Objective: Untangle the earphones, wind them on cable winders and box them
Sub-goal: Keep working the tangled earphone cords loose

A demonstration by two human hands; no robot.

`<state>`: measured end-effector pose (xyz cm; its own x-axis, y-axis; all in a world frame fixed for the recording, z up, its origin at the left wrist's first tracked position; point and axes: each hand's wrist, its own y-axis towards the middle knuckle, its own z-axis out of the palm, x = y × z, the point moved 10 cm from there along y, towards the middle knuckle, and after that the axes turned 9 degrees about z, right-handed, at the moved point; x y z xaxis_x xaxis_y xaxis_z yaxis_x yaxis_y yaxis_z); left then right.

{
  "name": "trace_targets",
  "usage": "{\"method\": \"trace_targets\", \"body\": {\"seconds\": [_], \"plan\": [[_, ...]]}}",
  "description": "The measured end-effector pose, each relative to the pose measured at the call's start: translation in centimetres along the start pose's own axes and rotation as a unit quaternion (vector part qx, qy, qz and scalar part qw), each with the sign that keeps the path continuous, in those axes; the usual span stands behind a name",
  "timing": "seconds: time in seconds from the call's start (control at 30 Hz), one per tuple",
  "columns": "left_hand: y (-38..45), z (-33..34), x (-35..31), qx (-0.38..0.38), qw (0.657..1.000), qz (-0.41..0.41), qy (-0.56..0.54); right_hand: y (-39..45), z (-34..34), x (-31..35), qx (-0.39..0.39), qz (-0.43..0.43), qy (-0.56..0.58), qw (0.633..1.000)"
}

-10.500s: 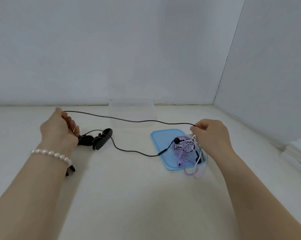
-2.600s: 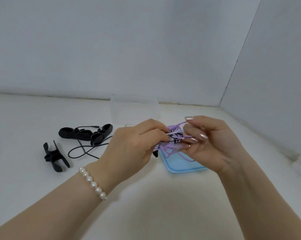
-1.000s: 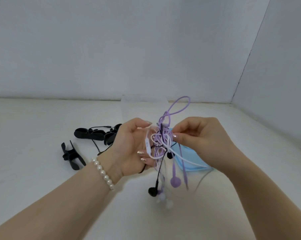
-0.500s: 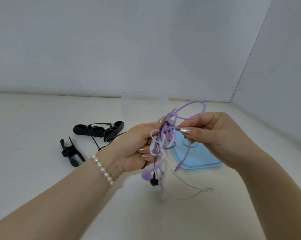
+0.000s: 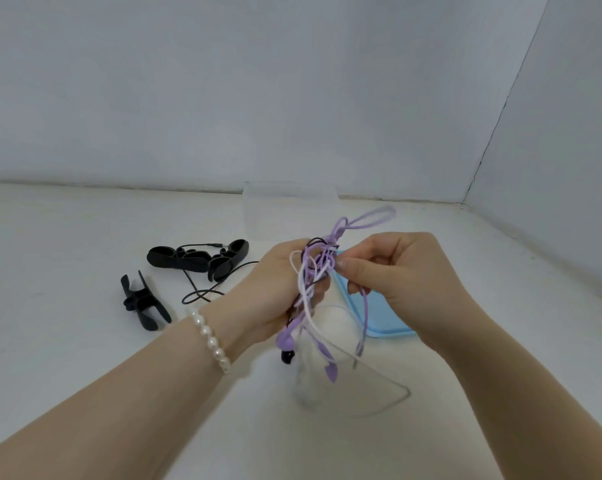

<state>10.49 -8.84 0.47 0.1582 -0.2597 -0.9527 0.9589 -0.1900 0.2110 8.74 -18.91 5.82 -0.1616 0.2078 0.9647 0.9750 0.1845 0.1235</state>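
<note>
My left hand gripping tangled earphones, my right hand pinching a purple strand, black cable winders on the surface, blue lid beneath

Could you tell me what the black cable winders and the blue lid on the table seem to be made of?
The black cable winders look like matte soft plastic or rubber: rounded moulded lobes, hardly any shine. The blue lid looks like smooth hard plastic, judging by its even colour, thin raised rim and rounded corners. Neither can be confirmed by sight alone.
</note>
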Motion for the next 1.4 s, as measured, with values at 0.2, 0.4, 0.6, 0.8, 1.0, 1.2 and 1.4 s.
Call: {"method": "trace_targets", "body": {"seconds": [0.2,0.4,0.6,0.8,1.0,1.2,1.4], "plan": [[0.1,-0.5,-1.5,-0.033,0.992,0.06,0.107,0.5,-0.2,-2.1,0.01,0.075,0.046,0.996],[-0.2,0.2,-2.4,-0.031,0.992,0.077,0.099,0.5,1.0,-3.3,0.144,0.115,0.148,0.972],[-0.1,-0.6,-3.5,-0.064,0.954,0.156,0.248,1.2,1.6,-3.6,0.176,0.08,0.199,0.961],[-0.5,-0.9,-5.1,-0.098,0.92,0.211,0.315,1.2,1.9,-3.7,0.163,0.089,0.245,0.952],[-1.9,-1.4,-6.7,-0.157,0.873,0.277,0.369,0.9,0.3,-2.8,0.048,0.073,0.139,0.986],[-2.0,-2.1,-7.1,-0.184,0.866,0.279,0.372,0.5,-5.7,-1.5,-0.191,0.012,0.084,0.978],[-2.1,-2.3,-7.3,-0.19,0.856,0.286,0.386,-0.3,-0.1,-0.1,0.026,0.029,-0.014,0.999]]}}
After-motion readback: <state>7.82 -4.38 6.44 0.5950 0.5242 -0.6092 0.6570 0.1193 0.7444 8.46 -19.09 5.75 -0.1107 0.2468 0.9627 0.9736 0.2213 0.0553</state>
